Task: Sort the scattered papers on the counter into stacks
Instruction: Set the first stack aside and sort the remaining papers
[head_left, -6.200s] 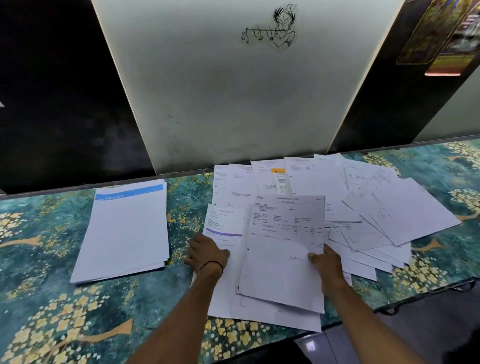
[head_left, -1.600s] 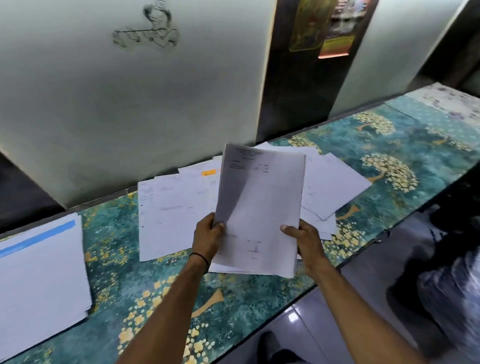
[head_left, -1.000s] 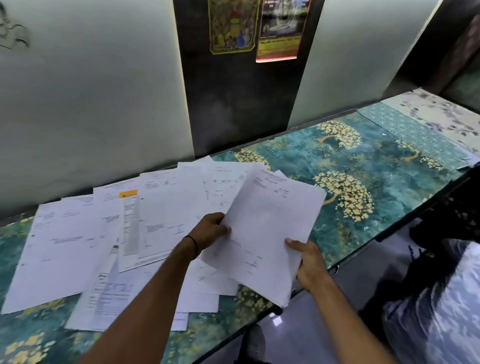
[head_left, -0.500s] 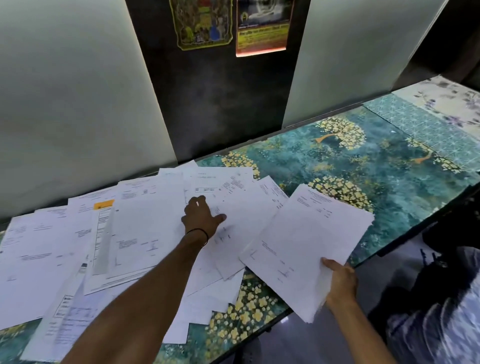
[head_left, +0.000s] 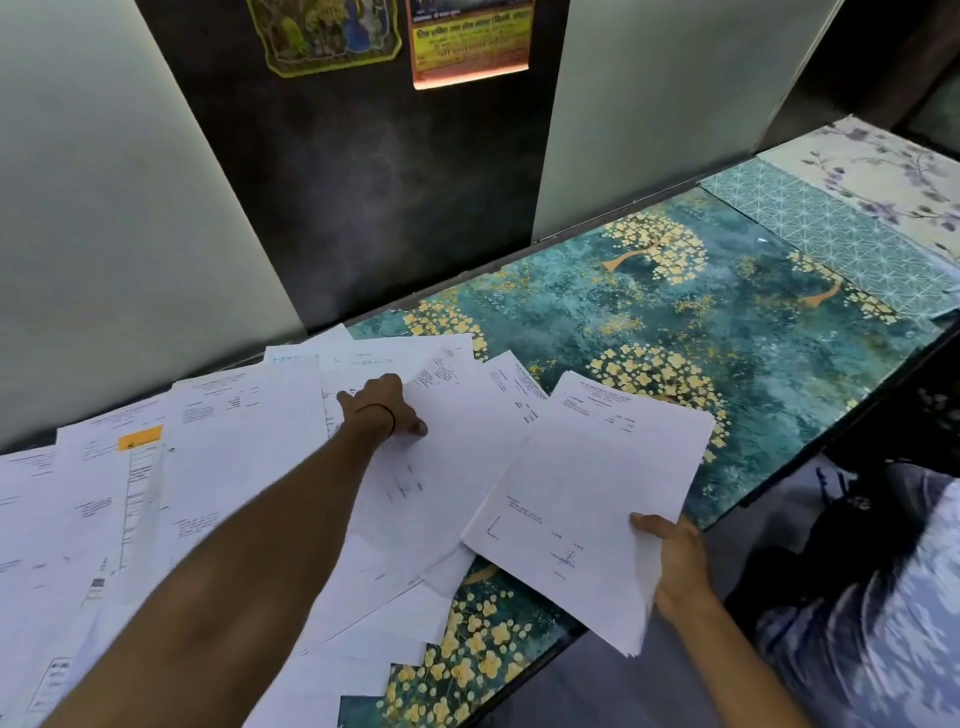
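Scattered white printed papers (head_left: 223, 467) overlap across the left half of the teal flowered counter (head_left: 675, 332). My left hand (head_left: 382, 408), a thin black band on its wrist, reaches over the spread with fingers down on a sheet (head_left: 457, 431) near the far right of the pile; whether it grips the sheet I cannot tell. My right hand (head_left: 670, 556) pinches the near corner of a thin sheaf of papers (head_left: 587, 493), held tilted above the counter's front edge.
One sheet bears an orange label (head_left: 140, 436). Pale wall panels (head_left: 104, 208) and a dark panel with two posters (head_left: 467, 41) back the counter. To the right the counter is bare, then a lattice-patterned strip (head_left: 841, 244). A patterned garment (head_left: 872, 623) lies below right.
My left hand let go of the sheaf and reached onto the scattered papers, then further toward the back. My right hand carried the sheaf to the right. The view swung right.
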